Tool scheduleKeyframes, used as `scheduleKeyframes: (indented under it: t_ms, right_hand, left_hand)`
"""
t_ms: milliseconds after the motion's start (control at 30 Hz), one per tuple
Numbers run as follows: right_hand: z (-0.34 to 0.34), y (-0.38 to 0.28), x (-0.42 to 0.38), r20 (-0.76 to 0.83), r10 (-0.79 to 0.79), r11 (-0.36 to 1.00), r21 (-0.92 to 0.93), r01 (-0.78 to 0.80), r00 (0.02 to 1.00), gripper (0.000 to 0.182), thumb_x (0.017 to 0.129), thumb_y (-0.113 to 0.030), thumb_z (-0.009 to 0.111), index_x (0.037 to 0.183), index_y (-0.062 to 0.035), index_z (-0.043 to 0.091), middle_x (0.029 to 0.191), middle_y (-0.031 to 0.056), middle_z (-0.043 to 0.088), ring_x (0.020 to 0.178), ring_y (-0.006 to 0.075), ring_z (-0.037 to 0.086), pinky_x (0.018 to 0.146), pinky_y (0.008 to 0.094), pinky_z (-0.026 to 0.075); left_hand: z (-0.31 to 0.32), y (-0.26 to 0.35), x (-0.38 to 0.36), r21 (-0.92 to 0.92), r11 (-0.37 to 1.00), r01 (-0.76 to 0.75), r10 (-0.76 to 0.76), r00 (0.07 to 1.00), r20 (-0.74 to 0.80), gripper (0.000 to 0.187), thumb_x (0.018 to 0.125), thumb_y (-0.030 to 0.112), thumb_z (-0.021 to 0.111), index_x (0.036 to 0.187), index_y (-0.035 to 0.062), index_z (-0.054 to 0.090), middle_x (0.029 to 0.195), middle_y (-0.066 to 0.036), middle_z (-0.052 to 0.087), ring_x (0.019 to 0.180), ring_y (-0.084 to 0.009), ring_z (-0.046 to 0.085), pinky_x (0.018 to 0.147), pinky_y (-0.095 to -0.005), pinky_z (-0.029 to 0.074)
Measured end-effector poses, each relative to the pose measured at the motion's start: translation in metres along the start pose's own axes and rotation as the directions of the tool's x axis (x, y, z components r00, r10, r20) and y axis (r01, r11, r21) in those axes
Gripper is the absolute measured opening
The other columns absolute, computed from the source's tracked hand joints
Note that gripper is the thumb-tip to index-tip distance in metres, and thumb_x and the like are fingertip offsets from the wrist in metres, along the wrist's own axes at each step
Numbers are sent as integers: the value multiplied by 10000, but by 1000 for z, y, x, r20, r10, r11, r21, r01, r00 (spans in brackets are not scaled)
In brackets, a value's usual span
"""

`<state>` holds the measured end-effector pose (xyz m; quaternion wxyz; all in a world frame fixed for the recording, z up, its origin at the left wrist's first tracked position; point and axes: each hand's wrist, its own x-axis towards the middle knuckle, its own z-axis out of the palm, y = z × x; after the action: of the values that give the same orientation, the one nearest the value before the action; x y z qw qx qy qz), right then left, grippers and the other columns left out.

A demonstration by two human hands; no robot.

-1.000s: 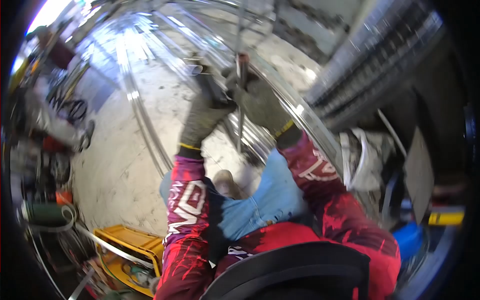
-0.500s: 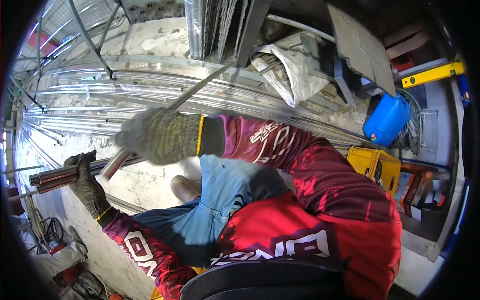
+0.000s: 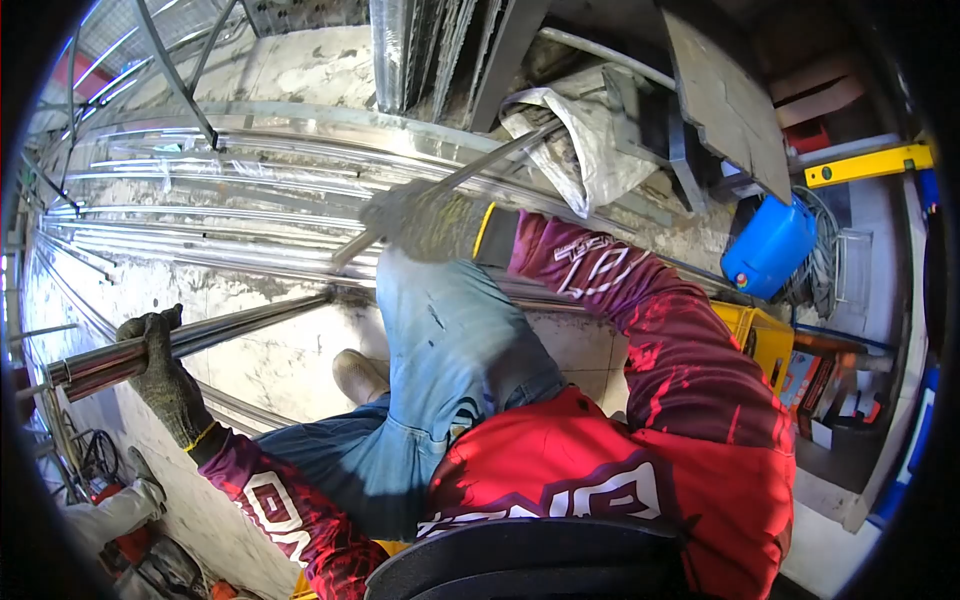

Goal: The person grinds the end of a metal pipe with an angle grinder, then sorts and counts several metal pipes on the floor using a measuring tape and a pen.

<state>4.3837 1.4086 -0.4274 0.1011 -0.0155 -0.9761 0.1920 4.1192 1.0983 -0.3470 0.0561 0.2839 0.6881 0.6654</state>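
Floor (image 3: 270,360) spreads beneath everything, pale and smudged. Long tubes (image 3: 250,266) lie across it toward ten o'clock. The bundle (image 3: 240,325), several bright tubes side by side, slants out to nine o'clock; whether its inner end rests on anything is hard to tell. Nothing visible ties its pieces, so a slack grip could let one slide lengthwise out of the rest. The bar (image 3: 500,155) runs obliquely from the middle toward one o'clock, its far end in front of the sack (image 3: 575,185). I cannot tell whether they touch; if they do, a sideways pull could snag the cloth. Its near end stands close to the bundle's inner end, and a careless turn could knock the two together.

A board (image 3: 730,105) leans at two o'clock, and a swing of the bar that way might topple it. The yellow crate (image 3: 775,350) sits just past three, the blue jug (image 3: 770,245) just short of three, with a yellow level (image 3: 870,168) above it.

The gloved right hand (image 3: 425,220), at eleven, is blurred but looks curled around the bar. The gloved left hand (image 3: 160,370), near nine, wraps the bundle; smooth metal against knit could slip.
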Motion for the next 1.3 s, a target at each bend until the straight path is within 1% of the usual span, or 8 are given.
scheduleKeyframes:
  t_ms: [133, 367, 500, 767, 900, 1100, 1233, 1300]
  right_hand:
    - [24, 66, -24, 187, -65, 996, -55, 77, 980, 267, 877, -184, 580, 1129, -111, 630, 1057, 126, 662, 972, 345, 659, 848, 464, 526]
    - [66, 149, -85, 420, 435, 883, -371, -286, 797, 233, 852, -195, 633, 1065, -110, 676, 1057, 126, 680, 1041, 310, 643, 879, 454, 502]
    - [94, 238, -153, 189, 734, 609, -608, -510, 652, 365, 863, -316, 645, 1190, -154, 663, 1183, 165, 663, 1132, 337, 621, 949, 573, 457]
    - [69, 314, -132, 22, 918, 385, -286, -877, 396, 423, 830, -314, 645, 1214, -137, 666, 1302, 185, 600, 1215, 376, 572, 1028, 460, 473]
    - [105, 381, -145, -77, 848, 457, -394, -798, 524, 418, 891, -276, 559, 1255, -81, 621, 1308, 252, 590, 1168, 424, 594, 1002, 490, 477]
    - [87, 400, -173, -207, 907, 326, -207, -923, 367, 511, 886, -182, 501, 1387, -86, 517, 1310, 265, 584, 1205, 444, 561, 1030, 472, 459]
    - [108, 437, -278, 4, 811, 375, -772, -514, 585, 498, 912, -220, 512, 1391, -84, 516, 1429, 262, 489, 1326, 412, 468, 1129, 442, 372]
    - [82, 405, -307, -37, 869, 372, -610, -700, 494, 518, 898, -199, 538, 1403, -94, 503, 1433, 247, 489, 1319, 398, 476, 1117, 438, 384]
  left_hand:
    - [-3, 4, -3, 42, 999, 23, -22, 1000, -17, 159, 912, 58, 681, 1017, 6, 574, 936, -132, 671, 898, -276, 693, 915, -414, 527]
    - [-8, 10, -14, 28, 998, 58, -58, 998, -12, 131, 927, 53, 660, 1001, 7, 562, 947, -136, 671, 916, -274, 693, 966, -439, 518]
    - [-9, 15, -22, 72, 996, 43, -45, 999, 21, 124, 972, 112, 614, 1026, 8, 574, 976, -136, 678, 948, -253, 679, 994, -439, 495]
    - [-3, 29, -39, 114, 992, 51, -52, 999, 5, 152, 988, 137, 604, 1064, 12, 562, 1041, -129, 641, 997, -258, 639, 1061, -463, 442]
    - [-42, 17, -50, 255, 963, 85, -90, 996, 11, 232, 1004, 203, 587, 1119, 2, 575, 1070, -124, 622, 1081, -239, 593, 1091, -448, 399]
    - [-68, 22, -71, 93, 947, 306, -248, 886, -393, 427, 1036, 276, 518, 1304, -56, 530, 1301, -168, 577, 1181, -256, 556, 1127, -386, 335]
    - [-92, 26, -73, 534, 843, 69, -129, 989, 75, 372, 1025, 83, 528, 1382, 6, 458, 1316, -182, 585, 1216, -291, 573, 1075, -390, 431]
    - [-61, 28, -71, 838, 235, -493, 161, 870, 467, 406, 997, 25, 566, 1389, 31, 463, 1288, -185, 599, 1159, -304, 608, 1010, -391, 494]
